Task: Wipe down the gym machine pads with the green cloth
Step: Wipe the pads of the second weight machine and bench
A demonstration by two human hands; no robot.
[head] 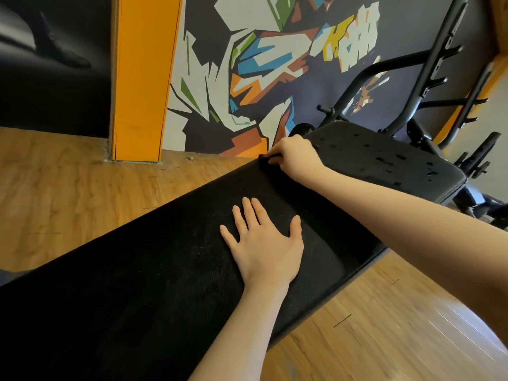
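Our right hand (292, 156) curls over the far left edge of the long black bench pad (170, 259), fingertips hooked round a dark edge there; whether that is the pad's own lip or a dark covering laid over it we cannot tell. Our left hand (264, 243) lies flat on the same pad, nearer to us, fingers straight and spread, holding nothing. The green cloth shows nowhere in our view.

Just beyond the right hand, across a narrow gap, sits the second bench pad (384, 158), its black surface dotted with dark wet-looking spots. Behind it rises a black steel rack (428, 67) with pegs. The bench stands on a wooden floor (55, 188), before a colourful mural wall (261, 64) and an orange pillar (143, 78).
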